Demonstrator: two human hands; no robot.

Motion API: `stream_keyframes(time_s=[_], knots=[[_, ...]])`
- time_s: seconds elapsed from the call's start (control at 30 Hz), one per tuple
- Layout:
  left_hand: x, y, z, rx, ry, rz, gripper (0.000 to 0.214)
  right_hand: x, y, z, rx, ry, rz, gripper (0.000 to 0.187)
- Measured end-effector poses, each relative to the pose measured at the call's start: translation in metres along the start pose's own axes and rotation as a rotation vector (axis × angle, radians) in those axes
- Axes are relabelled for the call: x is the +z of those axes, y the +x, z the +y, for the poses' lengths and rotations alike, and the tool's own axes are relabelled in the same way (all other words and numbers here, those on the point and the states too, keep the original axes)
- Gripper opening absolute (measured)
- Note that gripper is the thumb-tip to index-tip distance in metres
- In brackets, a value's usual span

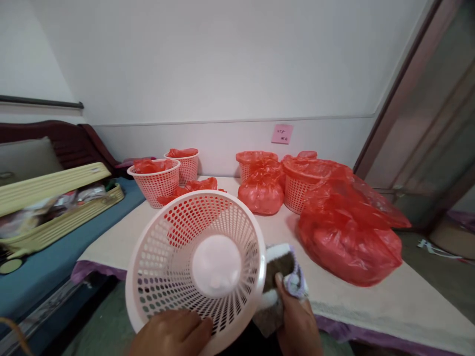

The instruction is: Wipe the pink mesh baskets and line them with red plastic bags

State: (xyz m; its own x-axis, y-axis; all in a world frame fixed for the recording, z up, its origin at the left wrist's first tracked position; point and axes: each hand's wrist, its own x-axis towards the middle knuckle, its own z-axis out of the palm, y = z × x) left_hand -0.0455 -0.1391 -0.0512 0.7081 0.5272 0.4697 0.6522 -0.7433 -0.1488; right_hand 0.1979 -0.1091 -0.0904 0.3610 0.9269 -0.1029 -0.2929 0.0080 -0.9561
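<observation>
My left hand (170,333) grips the lower rim of a pale pink perforated plastic basket (195,267), tipped so its inside and solid round bottom face me. My right hand (297,321) is closed on a brown and white cloth (280,269) pressed against the basket's right rim. Both hands are at the bottom edge of the view, only partly visible.
On the cream-covered table (371,306) stand two pink baskets lined with red bags (158,180) at the back left, two more baskets (297,190) and red plastic bags (349,232) at right. A yellow crate (55,207) sits on a blue surface at left. A pink note (282,133) is on the wall.
</observation>
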Motion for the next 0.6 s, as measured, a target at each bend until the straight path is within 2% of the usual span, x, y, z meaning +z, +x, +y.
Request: stream_keyframes(time_s=[0.13, 0.23, 0.3, 0.37, 0.53, 0.6], knots=[[0.011, 0.013, 0.006, -0.005, 0.118, -0.055, 0.018, -0.001, 0.004, -0.013, -0.122, 0.009, 0.035, 0.032], [0.010, 0.028, 0.008, 0.003, 0.123, -0.105, 0.020, 0.013, 0.009, -0.017, -0.156, 0.003, 0.027, 0.054], [0.008, 0.037, 0.008, 0.047, 0.103, -0.061, 0.020, 0.022, 0.015, -0.017, -0.165, -0.063, 0.052, 0.068], [0.007, 0.045, 0.008, 0.094, 0.084, -0.004, 0.018, 0.026, 0.021, -0.016, -0.160, -0.093, 0.059, 0.073], [0.005, 0.052, 0.000, 0.120, 0.015, 0.141, 0.006, 0.017, 0.026, -0.012, -0.156, -0.105, 0.067, 0.067], [0.008, 0.050, -0.006, 0.088, -0.036, 0.214, 0.019, 0.011, 0.024, -0.009, -0.150, -0.140, 0.100, 0.065]])
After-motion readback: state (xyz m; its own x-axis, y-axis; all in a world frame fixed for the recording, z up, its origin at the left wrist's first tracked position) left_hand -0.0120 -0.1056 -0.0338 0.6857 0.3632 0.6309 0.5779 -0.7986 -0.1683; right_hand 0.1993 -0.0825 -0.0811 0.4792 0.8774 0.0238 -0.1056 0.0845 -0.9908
